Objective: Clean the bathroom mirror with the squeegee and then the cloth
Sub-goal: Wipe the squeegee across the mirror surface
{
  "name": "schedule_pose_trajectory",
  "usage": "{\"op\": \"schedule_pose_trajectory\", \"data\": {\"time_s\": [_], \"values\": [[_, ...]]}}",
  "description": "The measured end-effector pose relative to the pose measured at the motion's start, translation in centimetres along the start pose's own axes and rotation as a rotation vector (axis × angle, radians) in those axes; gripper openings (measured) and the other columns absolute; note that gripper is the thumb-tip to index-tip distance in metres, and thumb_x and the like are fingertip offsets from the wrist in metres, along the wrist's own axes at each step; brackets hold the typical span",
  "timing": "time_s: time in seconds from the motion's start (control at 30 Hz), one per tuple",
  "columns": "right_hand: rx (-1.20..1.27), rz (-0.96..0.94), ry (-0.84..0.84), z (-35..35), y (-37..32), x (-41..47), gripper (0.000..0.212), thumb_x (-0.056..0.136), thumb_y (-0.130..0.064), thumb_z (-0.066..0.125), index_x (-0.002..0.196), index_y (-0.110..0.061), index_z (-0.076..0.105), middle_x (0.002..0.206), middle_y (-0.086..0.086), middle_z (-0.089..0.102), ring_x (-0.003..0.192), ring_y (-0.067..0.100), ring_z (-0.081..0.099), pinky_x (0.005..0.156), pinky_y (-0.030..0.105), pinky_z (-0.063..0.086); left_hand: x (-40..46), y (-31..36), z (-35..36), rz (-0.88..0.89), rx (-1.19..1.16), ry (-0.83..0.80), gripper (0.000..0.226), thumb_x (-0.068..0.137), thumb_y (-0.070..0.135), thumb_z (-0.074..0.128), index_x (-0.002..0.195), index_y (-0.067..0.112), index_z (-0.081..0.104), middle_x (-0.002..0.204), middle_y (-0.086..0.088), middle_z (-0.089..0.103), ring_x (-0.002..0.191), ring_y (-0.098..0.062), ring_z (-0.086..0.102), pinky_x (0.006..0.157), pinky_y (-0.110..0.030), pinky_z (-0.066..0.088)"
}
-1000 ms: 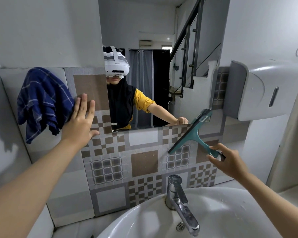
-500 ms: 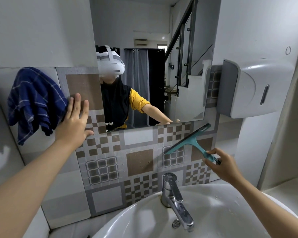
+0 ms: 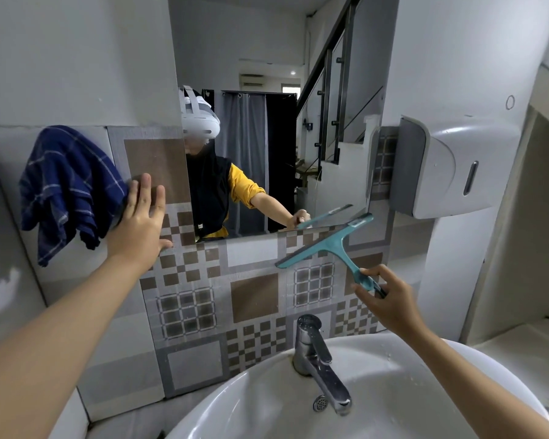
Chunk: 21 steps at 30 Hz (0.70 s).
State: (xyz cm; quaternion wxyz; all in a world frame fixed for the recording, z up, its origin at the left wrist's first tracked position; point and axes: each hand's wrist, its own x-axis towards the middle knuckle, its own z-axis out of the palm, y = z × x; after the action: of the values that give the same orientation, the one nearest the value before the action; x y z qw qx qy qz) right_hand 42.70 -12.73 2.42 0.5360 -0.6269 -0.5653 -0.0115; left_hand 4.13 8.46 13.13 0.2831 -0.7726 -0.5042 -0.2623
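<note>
The patterned tile wall [image 3: 254, 299] carries the mirror [image 3: 267, 90] above a white sink [image 3: 393, 407] with a chrome faucet [image 3: 317, 359]. Since a second ago, the teal squeegee [image 3: 327, 245] has dropped below the mirror's bottom edge, near its lower right corner. The right hand [image 3: 390, 299] pinches its handle end, the blade up-left of the grip. The left hand [image 3: 140, 223], fingers spread flat, pins the blue checked cloth [image 3: 67, 191] to the tiles left of the mirror. A dispenser [image 3: 450, 166] stands just beside the mirror's right edge.
</note>
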Motion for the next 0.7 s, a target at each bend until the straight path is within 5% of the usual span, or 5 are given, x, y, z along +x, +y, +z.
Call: {"op": "schedule_pose_trajectory", "data": {"time_s": [0.13,0.27,0.4,0.7], "values": [[0.034,-0.087,-0.011,0.4,-3.5,-0.2,0.027,0.077,-0.013,0.078,0.098,-0.013,0.06,0.088,-0.005,0.067,0.053,0.01,0.063,0.042,0.011,0.047,-0.1,1.3,-2.1,-0.045,-0.123,-0.03,0.096,0.077,0.037,0.071,0.147,0.007,0.013,0.156,-0.019,-0.007,0.144,-0.035,-0.004,0.114,-0.052,0.021],[0.053,-0.148,-0.107,0.9,-7.3,-0.1,0.028,0.079,-0.015,0.076,0.102,-0.013,0.061,0.076,-0.009,0.065,0.043,0.008,0.052,0.04,0.01,0.041,-0.7,4.2,-5.8,-0.088,-0.559,0.083,0.052,0.085,0.028,0.065,0.13,0.006,0.051,0.146,-0.023,0.035,0.126,-0.046,0.043,0.1,-0.052,0.043],[0.057,-0.131,-0.221,1.4,-11.4,0.1,0.03,0.079,-0.017,0.076,0.104,-0.011,0.063,0.071,-0.009,0.061,0.045,0.0,0.054,0.042,0.008,0.039,-2.1,7.2,-9.2,0.086,-0.781,0.201,0.028,0.083,0.02,0.068,0.106,0.004,0.067,0.11,-0.014,0.068,0.099,-0.029,0.064,0.085,-0.033,0.049],[0.031,-0.184,-0.46,0.9,-18.0,1.1,0.034,0.073,-0.024,0.082,0.105,-0.023,0.069,0.053,-0.01,0.063,0.038,0.003,0.048,0.042,0.014,0.039,-3.7,9.1,-13.6,0.446,-0.823,-0.362,0.014,0.084,0.01,0.063,0.087,0.024,0.065,0.108,0.001,0.065,0.102,-0.013,0.058,0.093,-0.035,0.048]]}}
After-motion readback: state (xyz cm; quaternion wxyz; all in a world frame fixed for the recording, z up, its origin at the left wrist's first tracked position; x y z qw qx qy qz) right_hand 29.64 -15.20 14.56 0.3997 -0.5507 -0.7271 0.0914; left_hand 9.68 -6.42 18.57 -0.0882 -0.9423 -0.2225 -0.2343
